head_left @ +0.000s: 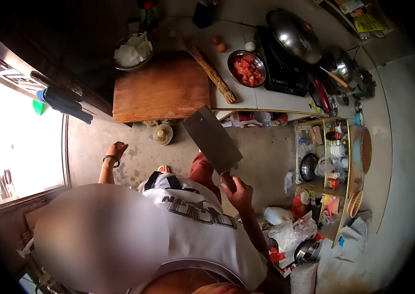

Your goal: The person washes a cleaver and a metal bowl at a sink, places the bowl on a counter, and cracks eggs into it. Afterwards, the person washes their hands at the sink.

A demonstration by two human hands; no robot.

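My right hand (237, 192) is wrapped round the handle of a cleaver (212, 139). Its broad grey blade points up and left, out in front of my body, with the top corner near the front edge of a wooden cutting board (161, 88). My left hand (115, 151), with a dark band at the wrist, hangs over the floor with its fingers curled in and nothing visible in them. On the counter, a bowl of cut white pieces (134, 50) stands by the board's back left corner. A metal bowl of chopped red pieces, perhaps tomato (247, 68), stands to the right.
A rough wooden stick (212, 73) lies right of the board, near two eggs (219, 44). A black stove (281, 68) and a lidded wok (293, 36) are farther right. Shelves (322, 166) and plastic bags (293, 232) line the right side. A bright doorway (26, 142) is left.
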